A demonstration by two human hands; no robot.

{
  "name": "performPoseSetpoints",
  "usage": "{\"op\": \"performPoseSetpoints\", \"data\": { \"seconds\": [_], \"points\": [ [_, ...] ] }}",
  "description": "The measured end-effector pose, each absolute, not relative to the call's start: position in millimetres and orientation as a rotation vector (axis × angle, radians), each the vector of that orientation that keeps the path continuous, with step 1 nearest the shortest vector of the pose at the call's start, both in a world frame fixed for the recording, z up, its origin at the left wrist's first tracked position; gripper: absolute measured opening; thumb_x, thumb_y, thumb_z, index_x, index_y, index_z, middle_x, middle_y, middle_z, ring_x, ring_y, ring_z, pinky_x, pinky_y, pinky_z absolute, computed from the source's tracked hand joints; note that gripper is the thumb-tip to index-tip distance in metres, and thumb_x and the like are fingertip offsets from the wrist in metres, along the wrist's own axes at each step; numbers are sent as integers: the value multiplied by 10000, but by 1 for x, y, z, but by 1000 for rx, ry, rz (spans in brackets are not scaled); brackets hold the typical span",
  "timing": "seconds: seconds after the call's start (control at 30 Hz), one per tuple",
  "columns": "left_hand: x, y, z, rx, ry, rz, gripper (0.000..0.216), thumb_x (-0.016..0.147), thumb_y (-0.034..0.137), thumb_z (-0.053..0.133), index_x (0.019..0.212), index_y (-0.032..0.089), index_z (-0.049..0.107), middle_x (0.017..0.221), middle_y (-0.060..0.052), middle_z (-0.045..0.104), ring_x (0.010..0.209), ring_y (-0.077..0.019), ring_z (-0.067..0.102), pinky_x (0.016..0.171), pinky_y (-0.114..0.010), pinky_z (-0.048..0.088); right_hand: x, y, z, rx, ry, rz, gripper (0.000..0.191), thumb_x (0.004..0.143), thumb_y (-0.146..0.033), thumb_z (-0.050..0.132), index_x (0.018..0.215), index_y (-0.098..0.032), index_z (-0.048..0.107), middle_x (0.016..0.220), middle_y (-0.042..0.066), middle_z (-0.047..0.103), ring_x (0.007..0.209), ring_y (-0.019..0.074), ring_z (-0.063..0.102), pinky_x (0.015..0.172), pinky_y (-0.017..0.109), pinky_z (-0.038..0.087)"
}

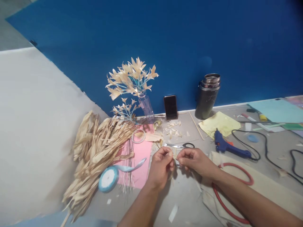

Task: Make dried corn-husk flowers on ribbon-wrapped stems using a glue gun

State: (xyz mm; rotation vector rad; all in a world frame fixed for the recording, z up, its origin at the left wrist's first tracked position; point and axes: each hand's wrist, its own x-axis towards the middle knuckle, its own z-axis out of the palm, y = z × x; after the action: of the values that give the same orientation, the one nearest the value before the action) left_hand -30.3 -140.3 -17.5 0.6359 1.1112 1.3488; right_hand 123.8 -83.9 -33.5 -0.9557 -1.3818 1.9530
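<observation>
Both hands meet low over the table, fingertips almost touching. A small pale strip of dried husk [175, 154] sits between them, pinched by the fingers of my left hand [159, 167] and of my right hand [197, 161]. Its lower end is partly hidden by the fingers. Just beyond the fingertips lie scissors [188, 145] with black handles. Cut husk bits [174, 129] are scattered behind those. Left of my left hand, thin wires [127, 176] rest on a pink sheet [143, 157], beside a blue ribbon roll [108, 179] with a loose tail.
Dried husks [99, 157] are heaped at left. Husk flowers [132, 77] stand in a clear vase [146, 108]. A phone [170, 107] and a dark flask [207, 97] stand by the blue wall. At right are a blue glue gun [230, 148], its cord and a red ring [247, 173].
</observation>
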Motion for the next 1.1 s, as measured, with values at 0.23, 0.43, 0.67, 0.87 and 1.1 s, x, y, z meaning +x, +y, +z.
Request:
{"op": "performPoseSetpoints", "data": {
  "seconds": [0.23,0.43,0.67,0.87,1.1],
  "points": [
    [-28,-147,-27,700,1188,1365,379,748,471,787,760,186,538,540,67,452,480,-62,368,490,-191,262,125,-86,-35,-872,-1472,1976,333,688,-450,814,755,-161,662,600,-26,630,528,110,560,520,229,432],
    [-35,-148,-24,767,1174,1448,251,867,435,664,846,211,552,616,36,529,565,-112,485,584,-229,408,126,-87,-30,-925,-1720,1764,152,760,-315,680,710,-179,634,601,-28,605,542,117,518,532,236,382],
    [-57,-148,-3,1901,1451,951,251,920,286,583,1138,258,704,1123,-95,700,1025,-235,609,886,-349,447,124,-90,-38,-987,-2093,1247,143,836,-246,585,714,-198,642,669,4,660,637,163,563,616,270,379],
    [-51,-148,-11,1925,1620,746,277,929,243,521,752,197,730,676,-23,694,634,-157,587,638,-278,395,128,-87,-35,-999,-2255,1108,157,871,-243,564,745,-198,645,699,9,676,666,167,587,638,266,371],
    [-58,-149,-11,1321,1608,1007,223,879,321,575,765,165,687,668,-52,722,607,-163,642,617,-265,476,132,-84,-29,-1014,-2301,1062,131,842,-187,551,731,-196,621,704,6,674,661,155,581,636,255,355]
  ]
}}
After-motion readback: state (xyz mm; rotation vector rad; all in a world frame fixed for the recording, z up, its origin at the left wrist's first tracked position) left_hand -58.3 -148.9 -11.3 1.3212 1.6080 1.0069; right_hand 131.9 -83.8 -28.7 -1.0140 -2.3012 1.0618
